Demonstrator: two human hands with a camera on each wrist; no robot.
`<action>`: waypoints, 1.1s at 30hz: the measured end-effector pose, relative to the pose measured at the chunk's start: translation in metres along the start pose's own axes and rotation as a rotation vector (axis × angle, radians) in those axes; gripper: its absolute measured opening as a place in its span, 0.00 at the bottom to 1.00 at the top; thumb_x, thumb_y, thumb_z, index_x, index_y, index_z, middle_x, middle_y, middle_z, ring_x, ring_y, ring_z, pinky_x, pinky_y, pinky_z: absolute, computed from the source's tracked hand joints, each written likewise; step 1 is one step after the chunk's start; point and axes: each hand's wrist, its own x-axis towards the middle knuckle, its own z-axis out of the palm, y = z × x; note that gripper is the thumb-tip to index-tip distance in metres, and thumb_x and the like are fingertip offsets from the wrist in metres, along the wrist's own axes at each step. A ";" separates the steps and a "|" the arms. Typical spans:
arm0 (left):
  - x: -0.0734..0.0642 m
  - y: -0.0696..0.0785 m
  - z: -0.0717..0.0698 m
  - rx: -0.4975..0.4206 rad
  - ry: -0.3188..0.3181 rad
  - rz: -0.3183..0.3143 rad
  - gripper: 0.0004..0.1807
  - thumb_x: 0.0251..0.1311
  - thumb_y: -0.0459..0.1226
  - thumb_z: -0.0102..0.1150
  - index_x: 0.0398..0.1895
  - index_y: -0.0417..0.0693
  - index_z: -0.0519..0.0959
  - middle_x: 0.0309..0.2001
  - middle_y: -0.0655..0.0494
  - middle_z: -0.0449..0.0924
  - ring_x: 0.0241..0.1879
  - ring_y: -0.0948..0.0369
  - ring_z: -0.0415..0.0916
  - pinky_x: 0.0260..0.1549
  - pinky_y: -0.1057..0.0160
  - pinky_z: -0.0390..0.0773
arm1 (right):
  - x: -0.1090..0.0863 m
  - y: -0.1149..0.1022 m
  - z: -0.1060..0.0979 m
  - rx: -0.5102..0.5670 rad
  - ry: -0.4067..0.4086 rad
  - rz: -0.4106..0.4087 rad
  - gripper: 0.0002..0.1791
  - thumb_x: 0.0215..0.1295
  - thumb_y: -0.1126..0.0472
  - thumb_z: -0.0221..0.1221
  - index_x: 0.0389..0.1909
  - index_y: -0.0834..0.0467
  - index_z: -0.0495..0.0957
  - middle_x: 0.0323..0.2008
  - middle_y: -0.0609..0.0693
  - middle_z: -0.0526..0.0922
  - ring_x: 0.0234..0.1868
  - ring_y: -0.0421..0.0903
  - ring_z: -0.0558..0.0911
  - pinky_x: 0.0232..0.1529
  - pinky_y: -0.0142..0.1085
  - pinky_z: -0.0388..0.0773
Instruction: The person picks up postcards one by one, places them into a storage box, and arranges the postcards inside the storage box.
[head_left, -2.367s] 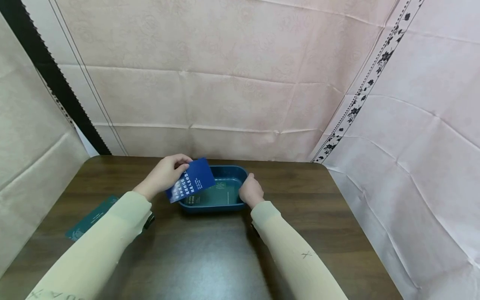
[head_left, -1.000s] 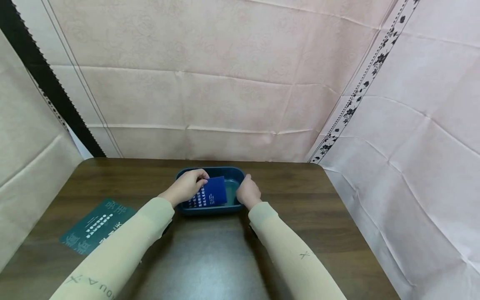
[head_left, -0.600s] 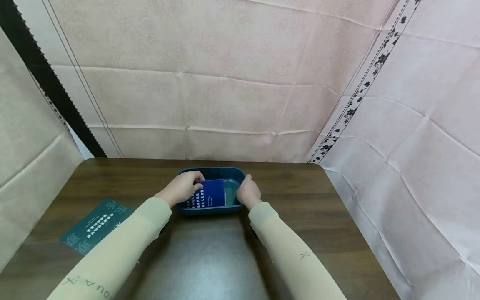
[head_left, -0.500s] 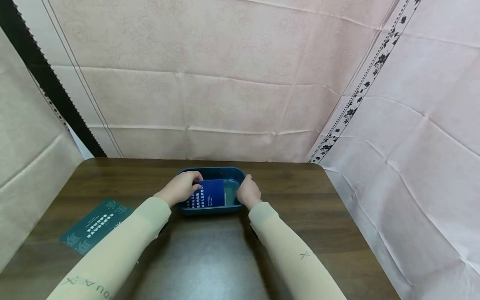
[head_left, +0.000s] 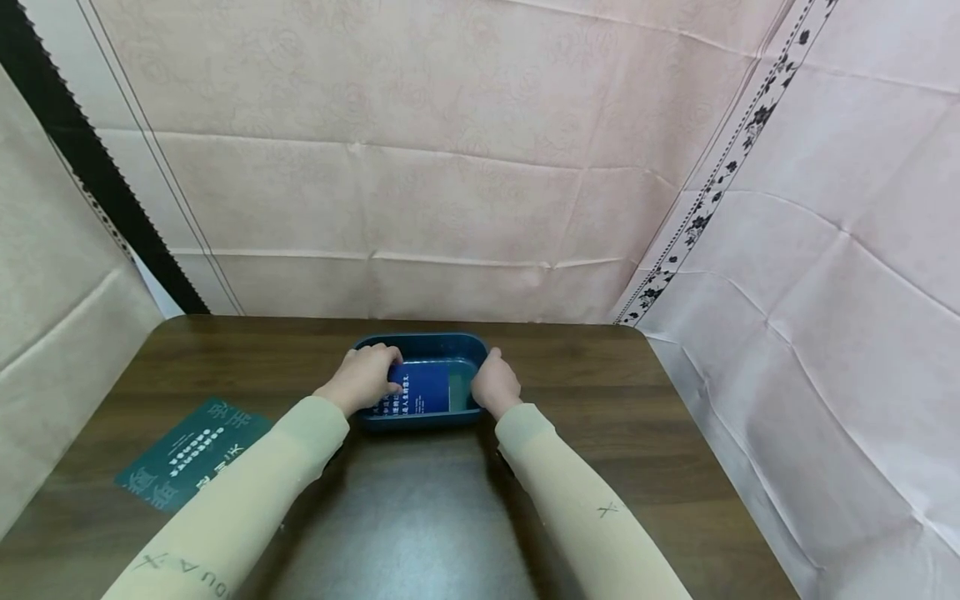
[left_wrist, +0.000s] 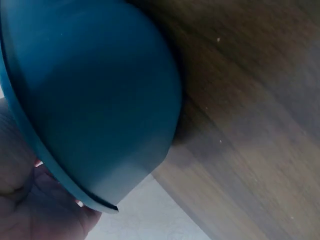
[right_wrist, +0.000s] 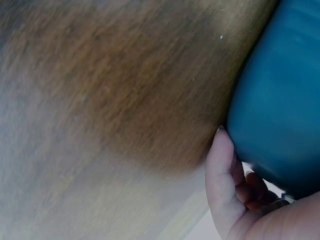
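A dark blue rectangular tray (head_left: 420,423) stands near the table's far edge. Inside it lies a blue card (head_left: 429,388) with white print, its left part hidden by my left hand. That left hand (head_left: 362,377) reaches over the tray's left end, thumb and fingers spread apart above the card; from the left wrist, it shows beyond the tray's rim (left_wrist: 55,170). My right hand (head_left: 497,384) grips the tray's right end. In the right wrist view, a finger (right_wrist: 220,170) lies against the tray's outer wall (right_wrist: 280,100).
A dark green card (head_left: 191,454) with white print lies on the brown wooden table (head_left: 600,467) at the left, partly covered by my left sleeve (head_left: 247,492). Pale cloth (head_left: 480,208) hangs behind the table and along both sides.
My left hand has brought the blue card from above the tray's left side down into it, over the green print there. Its thumb and fingers have spread. The right hand keeps its grip.
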 end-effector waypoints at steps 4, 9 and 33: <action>0.003 -0.002 0.006 0.039 -0.015 0.005 0.28 0.55 0.47 0.69 0.56 0.43 0.75 0.47 0.47 0.77 0.47 0.49 0.71 0.55 0.42 0.60 | 0.000 0.000 0.000 0.005 0.003 0.004 0.38 0.68 0.61 0.57 0.74 0.59 0.48 0.56 0.60 0.75 0.40 0.54 0.77 0.46 0.52 0.79; 0.002 0.003 0.006 0.057 -0.044 0.013 0.32 0.54 0.45 0.70 0.60 0.40 0.72 0.53 0.43 0.76 0.52 0.46 0.71 0.57 0.42 0.63 | 0.000 -0.001 -0.001 0.001 0.006 0.005 0.38 0.69 0.61 0.56 0.74 0.59 0.48 0.56 0.60 0.75 0.39 0.53 0.77 0.45 0.51 0.79; 0.003 0.008 0.012 0.102 -0.164 -0.018 0.30 0.61 0.43 0.65 0.63 0.37 0.70 0.55 0.41 0.73 0.53 0.45 0.70 0.57 0.41 0.67 | 0.008 -0.001 0.001 -0.015 -0.014 0.043 0.39 0.68 0.61 0.57 0.75 0.57 0.47 0.58 0.59 0.74 0.42 0.53 0.77 0.47 0.53 0.78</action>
